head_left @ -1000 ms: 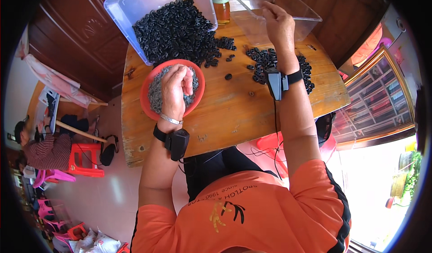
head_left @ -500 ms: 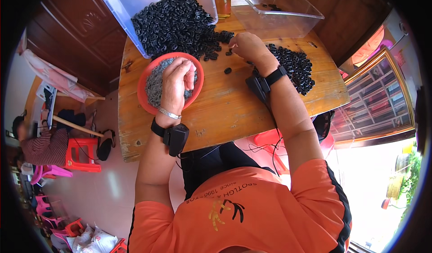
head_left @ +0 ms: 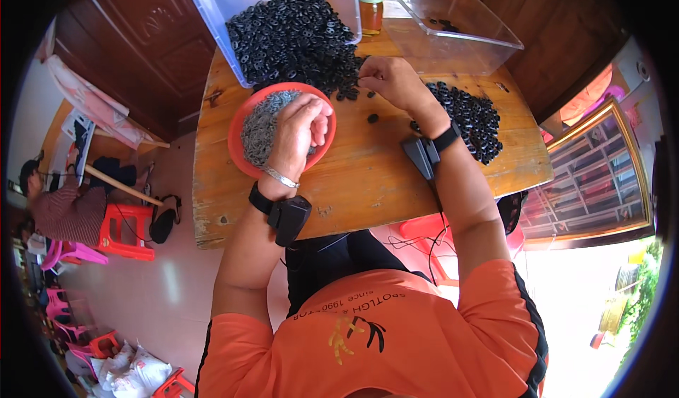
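The left hand [head_left: 303, 133], its fingers curled inward, covers the right part of the red bowl [head_left: 237, 147] near the left edge of the tabletop [head_left: 346, 200]; its palm is turned out of sight, so I cannot tell whether it grasps anything or touches the bowl. Grey bits [head_left: 260, 133] fill the bowl, too fine and tangled to make out singly. The right hand [head_left: 397, 85], thumb and fingers drawn together, is at the right end of the black pieces [head_left: 297, 41]; its fingertips are too small to show whether one is pinched there. Those pieces heap up in the bin [head_left: 218, 9], at the tabletop's far left corner, and spill over its lip toward the bowl, which hides part of the spill. A lone piece [head_left: 373, 118] lies below the right hand. The right forearm covers the near-left side of a second pile [head_left: 477, 125], by the right edge. Toward the far right corner stands the clear tray [head_left: 463, 57], a few dark pieces showing through its wall; the jar [head_left: 370, 10] sits between bin and tray. The bin is cut off by the upper rim of the view. Below the near edge, a red stool [head_left: 417, 229] is partly hidden by the tabletop and cables.
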`<control>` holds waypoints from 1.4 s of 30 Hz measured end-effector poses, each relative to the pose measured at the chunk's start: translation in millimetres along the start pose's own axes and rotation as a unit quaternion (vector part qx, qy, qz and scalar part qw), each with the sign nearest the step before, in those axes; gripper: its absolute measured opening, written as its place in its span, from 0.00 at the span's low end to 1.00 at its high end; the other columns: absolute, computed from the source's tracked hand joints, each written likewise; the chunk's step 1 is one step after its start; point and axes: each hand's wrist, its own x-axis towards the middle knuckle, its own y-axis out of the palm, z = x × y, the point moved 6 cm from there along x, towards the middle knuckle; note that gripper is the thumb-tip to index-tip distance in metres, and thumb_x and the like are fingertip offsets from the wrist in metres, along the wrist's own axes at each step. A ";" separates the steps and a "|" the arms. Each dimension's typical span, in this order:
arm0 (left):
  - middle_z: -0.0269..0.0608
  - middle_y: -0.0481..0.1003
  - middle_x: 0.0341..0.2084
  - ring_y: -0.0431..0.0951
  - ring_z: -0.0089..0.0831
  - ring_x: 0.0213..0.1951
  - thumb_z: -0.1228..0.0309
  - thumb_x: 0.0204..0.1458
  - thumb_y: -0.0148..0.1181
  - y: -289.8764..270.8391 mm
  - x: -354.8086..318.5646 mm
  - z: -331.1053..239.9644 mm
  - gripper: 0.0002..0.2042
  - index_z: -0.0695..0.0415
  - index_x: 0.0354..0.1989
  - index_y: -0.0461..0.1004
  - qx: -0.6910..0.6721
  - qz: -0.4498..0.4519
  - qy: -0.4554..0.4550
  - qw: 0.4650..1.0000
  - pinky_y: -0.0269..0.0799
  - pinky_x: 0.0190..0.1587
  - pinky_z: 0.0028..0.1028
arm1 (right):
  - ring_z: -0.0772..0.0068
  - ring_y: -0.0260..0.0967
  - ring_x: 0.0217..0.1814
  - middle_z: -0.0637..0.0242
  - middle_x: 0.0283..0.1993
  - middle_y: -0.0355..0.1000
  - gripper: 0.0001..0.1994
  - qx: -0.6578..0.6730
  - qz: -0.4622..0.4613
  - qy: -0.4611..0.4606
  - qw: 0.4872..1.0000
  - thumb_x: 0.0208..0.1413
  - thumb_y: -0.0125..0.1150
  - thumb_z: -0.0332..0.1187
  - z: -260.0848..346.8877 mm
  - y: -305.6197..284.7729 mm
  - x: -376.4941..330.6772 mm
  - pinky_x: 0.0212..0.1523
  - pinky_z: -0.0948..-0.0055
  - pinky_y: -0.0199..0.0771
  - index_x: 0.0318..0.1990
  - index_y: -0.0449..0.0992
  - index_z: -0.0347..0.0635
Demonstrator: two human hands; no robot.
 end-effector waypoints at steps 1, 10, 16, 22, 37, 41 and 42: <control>0.29 0.67 0.15 0.63 0.16 0.14 0.63 0.56 0.46 2.4 0.6 3.9 0.13 0.58 0.27 0.71 -0.018 0.006 -0.004 1.000 0.55 0.17 0.15 | 0.65 0.72 0.33 0.63 0.27 0.73 0.06 0.091 0.000 0.013 0.996 0.43 0.64 0.29 12.3 -2.6 -3.5 0.35 0.69 0.71 0.30 0.75 0.41; 0.33 0.69 0.17 0.68 0.20 0.17 0.60 0.56 0.46 10.4 2.1 15.1 0.14 0.59 0.29 0.70 -0.119 0.083 -0.086 0.986 0.62 0.20 0.18 | 0.74 0.69 0.37 0.68 0.32 0.70 0.05 0.203 0.053 -0.175 0.962 0.47 0.64 0.26 63.0 9.2 -12.5 0.39 0.75 0.70 0.31 0.75 0.39; 0.34 0.69 0.20 0.69 0.24 0.20 0.66 0.56 0.47 16.1 -0.1 15.5 0.10 0.60 0.32 0.69 -0.270 0.151 -0.132 0.942 0.65 0.24 0.21 | 0.73 0.69 0.39 0.68 0.33 0.71 0.04 0.249 0.075 -0.187 0.947 0.47 0.64 0.25 69.0 7.6 -13.0 0.41 0.74 0.70 0.32 0.76 0.39; 0.33 0.68 0.20 0.68 0.22 0.19 0.70 0.54 0.49 13.1 3.8 12.9 0.06 0.59 0.31 0.69 -0.265 0.126 -0.090 0.952 0.64 0.24 0.20 | 0.78 0.69 0.40 0.69 0.35 0.73 0.07 0.331 0.073 -0.112 0.934 0.49 0.63 0.24 62.2 15.1 -11.6 0.44 0.77 0.70 0.38 0.77 0.38; 0.29 0.66 0.16 0.63 0.14 0.17 0.71 0.53 0.52 -2.2 1.5 -2.4 0.06 0.59 0.28 0.68 0.011 -0.040 0.045 0.998 0.58 0.19 0.17 | 0.85 0.65 0.35 0.75 0.31 0.72 0.06 0.332 0.070 -0.026 0.940 0.55 0.59 0.30 54.0 34.2 -10.4 0.38 0.80 0.66 0.35 0.76 0.37; 0.29 0.66 0.16 0.63 0.15 0.17 0.70 0.53 0.51 -3.8 3.8 -7.0 0.07 0.59 0.27 0.69 0.064 0.002 0.015 0.998 0.59 0.19 0.17 | 0.79 0.68 0.31 0.69 0.29 0.73 0.05 0.182 0.064 -0.060 0.979 0.53 0.59 0.30 62.4 25.9 -12.1 0.34 0.77 0.67 0.32 0.75 0.37; 0.29 0.66 0.16 0.63 0.15 0.17 0.70 0.53 0.51 -4.7 4.6 -6.6 0.07 0.59 0.26 0.69 0.085 0.021 0.009 0.996 0.59 0.19 0.17 | 0.76 0.69 0.30 0.67 0.28 0.73 0.05 0.115 0.058 -0.096 0.987 0.52 0.59 0.30 67.2 23.9 -13.5 0.32 0.76 0.67 0.32 0.74 0.37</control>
